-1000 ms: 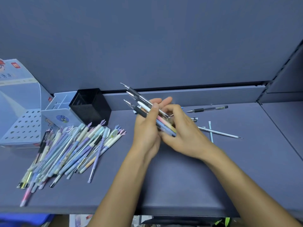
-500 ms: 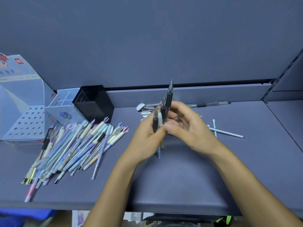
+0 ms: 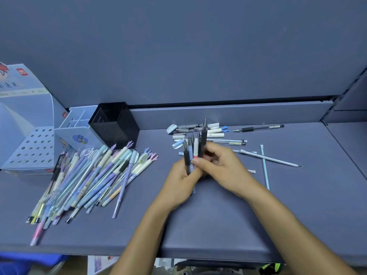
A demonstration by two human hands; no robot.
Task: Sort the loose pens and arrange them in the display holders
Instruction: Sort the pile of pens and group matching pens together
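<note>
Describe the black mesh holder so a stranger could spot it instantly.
Look along the grey shelf, left of centre, behind the big pen pile. There stands the black mesh holder, the only dark one; its neighbour is a pale blue compartmented organiser.

On the table (image 3: 208,225), a pile of pens (image 3: 89,179) lies at the left. Behind it stands the mesh holder (image 3: 117,126), with the divided holder (image 3: 77,132) to its left and the holed stand (image 3: 29,147) furthest left. At centre, the left hand (image 3: 178,181) and right hand (image 3: 224,165) hold a bundle of pens (image 3: 195,147) upright. Loose pens (image 3: 258,128) lie behind and to the right.
</note>
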